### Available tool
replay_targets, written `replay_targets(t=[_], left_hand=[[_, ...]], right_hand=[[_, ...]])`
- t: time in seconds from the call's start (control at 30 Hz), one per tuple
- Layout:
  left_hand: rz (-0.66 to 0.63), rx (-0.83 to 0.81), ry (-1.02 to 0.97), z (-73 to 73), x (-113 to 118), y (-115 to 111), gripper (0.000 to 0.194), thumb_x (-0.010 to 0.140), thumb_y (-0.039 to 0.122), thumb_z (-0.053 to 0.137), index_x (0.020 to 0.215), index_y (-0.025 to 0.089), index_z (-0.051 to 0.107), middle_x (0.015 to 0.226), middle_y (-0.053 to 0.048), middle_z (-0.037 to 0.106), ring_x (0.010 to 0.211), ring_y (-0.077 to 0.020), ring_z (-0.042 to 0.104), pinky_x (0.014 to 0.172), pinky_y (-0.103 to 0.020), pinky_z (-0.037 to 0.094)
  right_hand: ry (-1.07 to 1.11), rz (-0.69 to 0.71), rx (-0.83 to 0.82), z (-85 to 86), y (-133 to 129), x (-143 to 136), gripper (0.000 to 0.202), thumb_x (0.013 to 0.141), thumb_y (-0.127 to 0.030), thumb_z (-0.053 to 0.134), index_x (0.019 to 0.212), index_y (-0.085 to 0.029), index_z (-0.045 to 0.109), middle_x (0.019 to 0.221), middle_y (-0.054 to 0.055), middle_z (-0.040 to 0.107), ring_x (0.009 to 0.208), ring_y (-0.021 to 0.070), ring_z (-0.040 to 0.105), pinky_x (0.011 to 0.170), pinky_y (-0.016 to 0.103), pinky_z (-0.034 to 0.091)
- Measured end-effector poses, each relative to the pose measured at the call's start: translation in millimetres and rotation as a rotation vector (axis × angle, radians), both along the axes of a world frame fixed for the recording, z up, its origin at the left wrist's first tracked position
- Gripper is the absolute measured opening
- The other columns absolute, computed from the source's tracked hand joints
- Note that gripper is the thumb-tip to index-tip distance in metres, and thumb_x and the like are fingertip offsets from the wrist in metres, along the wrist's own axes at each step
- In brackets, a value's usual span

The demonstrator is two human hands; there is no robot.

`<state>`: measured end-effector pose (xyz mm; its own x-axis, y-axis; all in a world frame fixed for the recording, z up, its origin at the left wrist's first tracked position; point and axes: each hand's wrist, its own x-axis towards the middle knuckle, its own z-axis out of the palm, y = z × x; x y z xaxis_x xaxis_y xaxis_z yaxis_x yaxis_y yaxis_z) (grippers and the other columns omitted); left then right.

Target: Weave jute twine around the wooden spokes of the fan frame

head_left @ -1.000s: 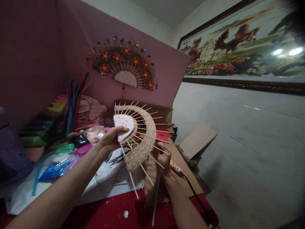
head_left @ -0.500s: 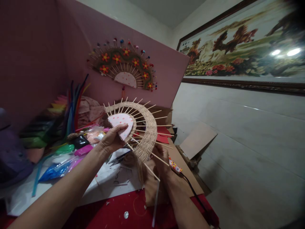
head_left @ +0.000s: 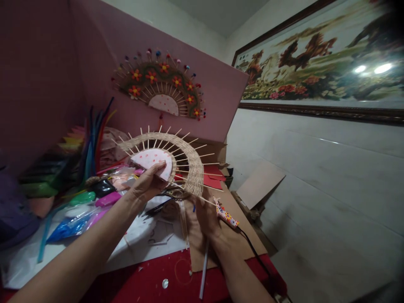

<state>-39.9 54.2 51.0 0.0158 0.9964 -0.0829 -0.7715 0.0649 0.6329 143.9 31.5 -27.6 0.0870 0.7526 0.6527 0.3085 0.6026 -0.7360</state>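
Observation:
A half-round woven fan (head_left: 195, 164) with thin wooden sticks radiating through a twine band is held up in front of me. My left hand (head_left: 150, 183) grips its white, pink-dotted centre piece (head_left: 148, 160), thumb on top and fingers underneath. At the band's lower right end, my right hand (head_left: 206, 214) is closed against the fan, its fingertips partly hidden behind the band and sticks. Just right of that hand lies a glue gun (head_left: 227, 216) with a colourful dotted body and a black cord. A clear glue stick (head_left: 204, 271) lies below my right hand.
A finished fan with orange flowers (head_left: 164, 86) hangs on the pink board (head_left: 217, 92). Bags of coloured clay (head_left: 67, 225) and pipe cleaners (head_left: 94, 139) crowd the left. Brown cardboard (head_left: 244, 244) lies on the red cloth (head_left: 158, 277). Scissors (head_left: 176, 192) sit behind the fan.
The fan has turned to lie flatter, its left end swinging outward to the left. My right hand has shifted slightly left and down, leaving more of the glue gun visible.

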Motion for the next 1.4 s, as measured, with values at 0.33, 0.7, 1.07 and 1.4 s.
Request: replay_targets(t=[0.33, 0.7, 1.07, 1.4], left_hand=[[0.054, 0.028, -0.079, -6.5, -3, 7, 0.011, 0.073, 0.006, 0.063, 0.079, 0.014, 0.060, 0.067, 0.000, 0.069, 0.053, -0.0104, 0.062, 0.043, -0.017, 0.049], [0.072, 0.033, -0.036, -9.9, -1, 8, 0.018, 0.066, 0.007, 0.068, 0.081, 0.014, 0.061, 0.064, 0.000, 0.067, 0.049, -0.0105, 0.061, 0.042, -0.018, 0.049], [0.057, 0.046, -0.037, -11.3, -1, 9, 0.015, 0.067, 0.006, 0.067, 0.079, 0.013, 0.061, 0.064, 0.000, 0.067, 0.048, -0.0095, 0.059, 0.040, -0.017, 0.047], [0.018, 0.025, -0.007, -4.2, -2, 2, 0.012, 0.069, 0.007, 0.061, 0.080, 0.012, 0.063, 0.067, -0.003, 0.069, 0.053, -0.0138, 0.063, 0.046, -0.023, 0.053]], right_hand=[[-0.336, -0.367, 0.413, -9.8, -14, 5, 0.026, 0.079, -0.009, 0.043, 0.097, -0.016, 0.061, 0.091, 0.008, 0.064, 0.086, 0.0200, 0.055, 0.080, 0.037, 0.041], [-0.374, -0.386, 0.455, -16.1, -11, 4, 0.029, 0.080, -0.010, 0.045, 0.104, -0.014, 0.062, 0.092, 0.010, 0.066, 0.086, 0.0216, 0.057, 0.081, 0.040, 0.044], [-0.316, -0.395, 0.501, -16.1, -10, 5, 0.034, 0.079, -0.004, 0.045, 0.107, -0.015, 0.061, 0.093, 0.010, 0.066, 0.085, 0.0195, 0.058, 0.078, 0.036, 0.047], [-0.030, -0.316, 0.286, -4.1, -13, 6, 0.023, 0.084, -0.016, 0.046, 0.104, -0.019, 0.058, 0.096, 0.007, 0.062, 0.090, 0.0195, 0.058, 0.081, 0.037, 0.047]])
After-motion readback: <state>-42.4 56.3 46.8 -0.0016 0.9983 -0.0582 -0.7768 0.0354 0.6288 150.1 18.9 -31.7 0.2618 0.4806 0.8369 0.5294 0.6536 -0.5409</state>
